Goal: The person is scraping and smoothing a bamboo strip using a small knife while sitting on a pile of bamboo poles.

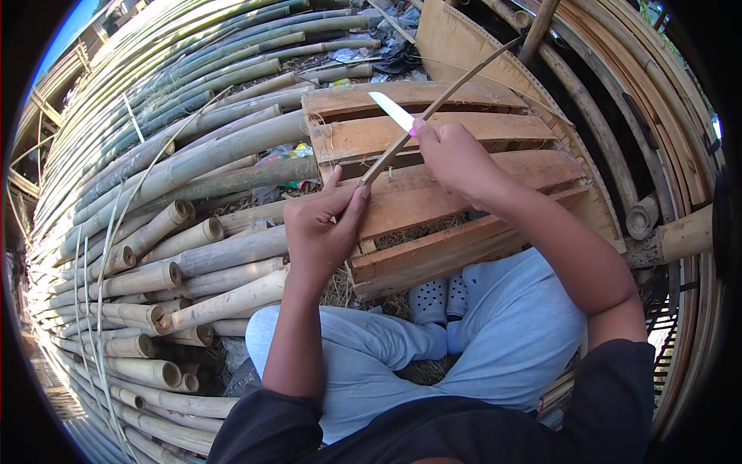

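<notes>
My left hand (325, 220) is closed on the lower end of a long, thin bamboo strip (464, 77), which slants up and away to the right. A knife (392, 112) with a pale blade and a pink bit at its handle is gripped in my right hand (456, 158). Its blade points up and to the left, and its base meets or lies very near the strip; whether they touch I cannot tell. Most of the handle is hidden by my fingers. Beneath both hands stands a slatted wooden crate (456, 182).
Stacked bamboo poles (232, 174) fill the left side, with thin split strips (100, 309) lying over them. Plastic litter (363, 54) lies beyond the crate. At the right are a curved wooden panel (464, 46) and long boards (649, 85). My legs (371, 348) are bent just below the crate.
</notes>
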Demonstrator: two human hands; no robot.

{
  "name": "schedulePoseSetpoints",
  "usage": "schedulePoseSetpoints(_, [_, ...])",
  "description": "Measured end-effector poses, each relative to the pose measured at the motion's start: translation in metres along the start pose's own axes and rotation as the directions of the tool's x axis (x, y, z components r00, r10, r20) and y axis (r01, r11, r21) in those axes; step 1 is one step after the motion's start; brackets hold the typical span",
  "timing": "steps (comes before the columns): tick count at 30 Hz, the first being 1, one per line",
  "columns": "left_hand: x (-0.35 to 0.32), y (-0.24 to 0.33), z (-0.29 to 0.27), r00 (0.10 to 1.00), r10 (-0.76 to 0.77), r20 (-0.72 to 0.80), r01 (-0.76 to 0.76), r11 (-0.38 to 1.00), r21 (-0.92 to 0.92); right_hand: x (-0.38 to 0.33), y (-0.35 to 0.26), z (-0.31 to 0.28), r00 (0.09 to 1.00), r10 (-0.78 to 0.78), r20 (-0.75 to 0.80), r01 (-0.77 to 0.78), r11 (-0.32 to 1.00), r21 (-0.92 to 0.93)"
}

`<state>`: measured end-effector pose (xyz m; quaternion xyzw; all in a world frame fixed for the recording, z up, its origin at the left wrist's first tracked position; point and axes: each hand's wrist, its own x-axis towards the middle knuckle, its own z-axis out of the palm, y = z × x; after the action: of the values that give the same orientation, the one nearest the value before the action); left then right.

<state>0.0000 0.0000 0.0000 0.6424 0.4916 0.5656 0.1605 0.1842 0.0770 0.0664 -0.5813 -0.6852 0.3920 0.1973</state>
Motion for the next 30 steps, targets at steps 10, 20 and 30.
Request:
schedulePoseSetpoints(10, [-0.001, 0.0, 0.002, 1.0, 0.023, -0.013, -0.023, 1.0, -0.012, -0.02, -0.019, -0.001, 0.992, 0.099, 0.079, -0.099, 0.995, -0.001])
schedulePoseSetpoints(20, [0.0, 0.002, 0.0, 1.0, -0.004, -0.029, 0.003, 1.0, -0.03, -0.015, -0.01, 0.004, 0.993, -0.016, 0.121, 0.025, 0.997, -0.075])
schedulePoseSetpoints(30, [-0.002, 0.006, -0.004, 0.99, -0.125, 0.07, 0.12, 0.99, 0.073, -0.035, -0.03, 0.007, 0.93, -0.205, 0.305, 0.199, 0.979, 0.053])
